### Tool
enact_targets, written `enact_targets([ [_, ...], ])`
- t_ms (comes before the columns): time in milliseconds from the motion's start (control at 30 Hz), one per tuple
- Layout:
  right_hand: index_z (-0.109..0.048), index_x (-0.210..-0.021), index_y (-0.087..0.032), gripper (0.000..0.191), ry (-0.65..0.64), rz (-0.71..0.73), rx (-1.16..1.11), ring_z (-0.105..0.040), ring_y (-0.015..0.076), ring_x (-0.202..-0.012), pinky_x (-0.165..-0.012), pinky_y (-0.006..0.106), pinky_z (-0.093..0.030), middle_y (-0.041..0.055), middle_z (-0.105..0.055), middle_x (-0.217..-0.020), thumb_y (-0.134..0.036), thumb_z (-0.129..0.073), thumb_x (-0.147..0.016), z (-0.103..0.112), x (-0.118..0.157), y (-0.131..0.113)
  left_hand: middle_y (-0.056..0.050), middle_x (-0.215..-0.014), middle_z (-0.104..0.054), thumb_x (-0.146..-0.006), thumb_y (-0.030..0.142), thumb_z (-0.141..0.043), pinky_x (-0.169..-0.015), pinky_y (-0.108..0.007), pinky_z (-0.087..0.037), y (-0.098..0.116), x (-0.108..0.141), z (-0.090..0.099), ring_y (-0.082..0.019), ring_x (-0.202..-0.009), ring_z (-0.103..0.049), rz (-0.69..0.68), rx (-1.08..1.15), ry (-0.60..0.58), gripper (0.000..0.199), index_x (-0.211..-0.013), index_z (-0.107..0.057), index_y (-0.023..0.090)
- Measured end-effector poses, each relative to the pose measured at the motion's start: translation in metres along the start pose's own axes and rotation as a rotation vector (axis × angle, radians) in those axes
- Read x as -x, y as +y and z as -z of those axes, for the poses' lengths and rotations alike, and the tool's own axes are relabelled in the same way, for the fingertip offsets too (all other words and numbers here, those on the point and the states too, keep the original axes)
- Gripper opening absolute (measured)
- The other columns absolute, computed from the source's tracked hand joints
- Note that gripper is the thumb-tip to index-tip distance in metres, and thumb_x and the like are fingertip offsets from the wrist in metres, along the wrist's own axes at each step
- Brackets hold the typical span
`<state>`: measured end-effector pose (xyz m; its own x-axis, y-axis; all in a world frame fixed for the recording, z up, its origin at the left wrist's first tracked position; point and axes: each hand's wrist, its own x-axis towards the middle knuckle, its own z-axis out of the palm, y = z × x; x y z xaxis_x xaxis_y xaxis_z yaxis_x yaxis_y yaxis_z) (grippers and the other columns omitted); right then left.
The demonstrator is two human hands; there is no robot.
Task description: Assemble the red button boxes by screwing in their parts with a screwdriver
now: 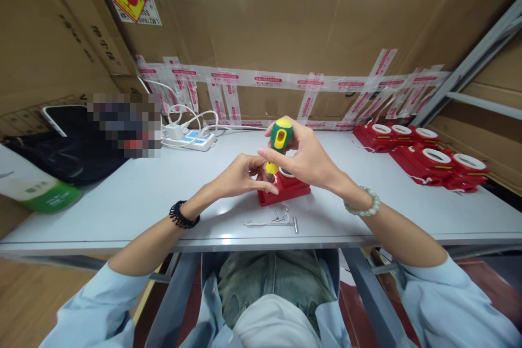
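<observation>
My right hand (pixel 304 152) is wrapped round the green and yellow handle of a screwdriver (pixel 281 136), which stands near upright over a red box-shaped part (pixel 285 190). The part lies on the table and has a white ring on top, half covered by my hand. At the lower end of the screwdriver, my left hand (pixel 247 176) has its thumb and fingers closed in around the shaft and against the red part. Whether those fingers also pinch a small screw is hidden. In front of the part lie a small metal T-shaped piece (pixel 296 224), small screws and a white cord (pixel 261 223).
Several red units (pixel 436 163) with white rings stand at the right. A white power strip (pixel 196 140) with plugs and cables sits at the back left. Farther left are a phone (pixel 65 119), a black bag (pixel 93 160) and a green-and-white package (pixel 53 196). Cardboard (pixel 265 22) walls the back.
</observation>
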<state>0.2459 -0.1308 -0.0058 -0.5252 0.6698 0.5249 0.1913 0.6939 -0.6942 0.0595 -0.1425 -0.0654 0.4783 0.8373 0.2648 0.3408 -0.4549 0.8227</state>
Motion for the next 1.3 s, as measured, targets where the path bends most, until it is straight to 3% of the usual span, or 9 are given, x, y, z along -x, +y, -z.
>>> enact_targets([
  [133, -0.055, -0.092, -0.019, 0.037, 0.030, -0.011, 0.010, -0.049, 0.0108, -0.063, -0.059, 0.027, -0.045, -0.0033, -0.055, -0.073, -0.045, -0.077, -0.076, 0.002, 0.001, 0.002, 0.000, -0.067, -0.066, -0.075, 0.042, -0.079, -0.060, -0.023, -0.045, 0.011, 0.004, 0.009, -0.011, -0.062, -0.056, -0.034, -0.135, -0.131, 0.030, -0.076, -0.066, 0.014],
  [300, -0.056, -0.090, -0.020, 0.037, 0.044, -0.005, 0.010, -0.050, 0.0108, -0.065, -0.059, 0.027, -0.044, -0.0022, -0.056, -0.076, -0.049, -0.075, -0.077, 0.006, 0.003, 0.008, 0.000, -0.070, -0.069, -0.084, 0.027, -0.068, -0.064, -0.022, -0.045, 0.018, 0.005, 0.013, -0.011, -0.062, -0.058, -0.046, -0.293, -0.270, 0.012, -0.080, -0.070, 0.015],
  [733, -0.051, -0.109, -0.025, 0.042, 0.046, 0.076, -0.039, -0.064, 0.0154, -0.076, -0.067, 0.031, -0.055, -0.0005, -0.061, -0.088, -0.049, -0.072, -0.081, 0.014, 0.002, -0.003, -0.001, -0.074, -0.067, -0.094, 0.042, -0.058, -0.063, -0.025, -0.041, 0.012, 0.004, 0.013, -0.012, -0.063, -0.057, -0.129, -0.418, -0.196, 0.030, -0.082, -0.064, 0.015],
  [833, -0.051, -0.111, -0.028, 0.038, 0.163, 0.130, -0.055, -0.066, 0.0170, -0.080, -0.070, 0.033, -0.056, 0.0007, -0.063, -0.091, -0.050, -0.067, -0.085, 0.020, 0.002, -0.002, -0.002, -0.078, -0.068, -0.095, 0.040, -0.059, -0.066, -0.024, -0.043, 0.018, 0.007, 0.014, -0.013, -0.068, -0.060, -0.159, -0.423, -0.103, 0.026, -0.087, -0.063, 0.016],
  [900, -0.049, -0.111, -0.031, 0.031, 0.309, 0.186, -0.066, -0.066, 0.0168, -0.079, -0.069, 0.034, -0.055, 0.0001, -0.063, -0.090, -0.049, -0.061, -0.090, 0.025, 0.002, 0.000, -0.002, -0.081, -0.070, -0.094, 0.037, -0.060, -0.067, -0.023, -0.044, 0.024, 0.009, 0.012, -0.013, -0.071, -0.062, -0.159, -0.395, -0.097, 0.022, -0.090, -0.064, 0.016],
  [1033, -0.046, -0.111, -0.031, 0.023, 0.532, 0.247, 0.007, -0.061, 0.0138, -0.067, -0.066, 0.032, -0.051, 0.0000, -0.063, -0.091, -0.037, -0.057, -0.092, 0.035, 0.005, 0.005, -0.002, -0.080, -0.074, -0.091, 0.030, -0.065, -0.065, -0.020, -0.045, 0.030, 0.014, -0.001, -0.011, -0.068, -0.065, -0.116, -0.321, -0.329, 0.015, -0.089, -0.070, 0.016],
  [1100, -0.050, -0.107, -0.027, 0.020, 0.475, 0.222, 0.172, -0.059, 0.0137, -0.067, -0.067, 0.032, -0.049, 0.0007, -0.063, -0.090, -0.029, -0.060, -0.089, 0.038, 0.008, 0.010, -0.002, -0.080, -0.075, -0.089, 0.024, -0.065, -0.063, -0.020, -0.045, 0.029, 0.014, -0.009, -0.011, -0.067, -0.066, -0.097, -0.345, -0.409, 0.011, -0.089, -0.073, 0.016],
  [1167, -0.056, -0.099, -0.023, 0.015, 0.319, 0.157, 0.352, -0.058, 0.0147, -0.070, -0.068, 0.031, -0.046, 0.0007, -0.064, -0.087, -0.026, -0.061, -0.085, 0.039, 0.012, 0.017, -0.003, -0.080, -0.076, -0.088, 0.018, -0.065, -0.063, -0.020, -0.045, 0.026, 0.013, -0.016, -0.012, -0.067, -0.066, -0.092, -0.399, -0.427, 0.010, -0.090, -0.075, 0.016],
  [1300, -0.065, -0.098, -0.020, 0.029, -0.038, 0.005, 0.433, -0.062, 0.0180, -0.080, -0.075, 0.032, -0.047, 0.0029, -0.069, -0.095, -0.040, -0.071, -0.078, 0.042, 0.013, 0.035, -0.004, -0.082, -0.077, -0.085, 0.015, -0.068, -0.064, -0.020, -0.045, 0.021, 0.011, -0.022, -0.013, -0.069, -0.067, -0.124, -0.469, -0.451, 0.009, -0.088, -0.077, 0.016],
])
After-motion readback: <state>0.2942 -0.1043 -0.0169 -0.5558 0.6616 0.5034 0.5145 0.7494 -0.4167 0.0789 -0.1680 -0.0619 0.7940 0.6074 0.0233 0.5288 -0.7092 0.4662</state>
